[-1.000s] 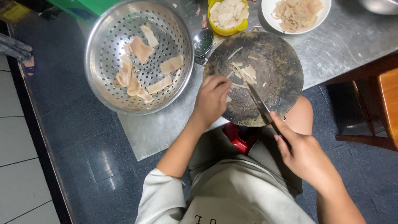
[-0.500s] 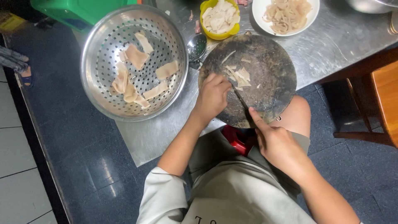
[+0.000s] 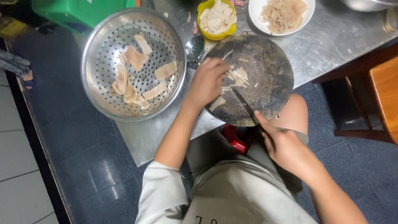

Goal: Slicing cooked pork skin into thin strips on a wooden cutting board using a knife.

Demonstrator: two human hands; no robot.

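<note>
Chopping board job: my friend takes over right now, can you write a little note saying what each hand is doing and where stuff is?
Left hand presses pale strips on the round dark board.
Right hand grips the knife, blade on the board beside the strips.
Done: flat pieces lie in the metal colander; yellow bowl and white plate hold cut food.
Left: the strips on the board look only partly cut.

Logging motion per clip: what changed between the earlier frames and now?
The right hand moved the knife left, toward the pale strips under the left hand on the round dark chopping board. Both grips and the perforated metal colander stayed unchanged.
</note>
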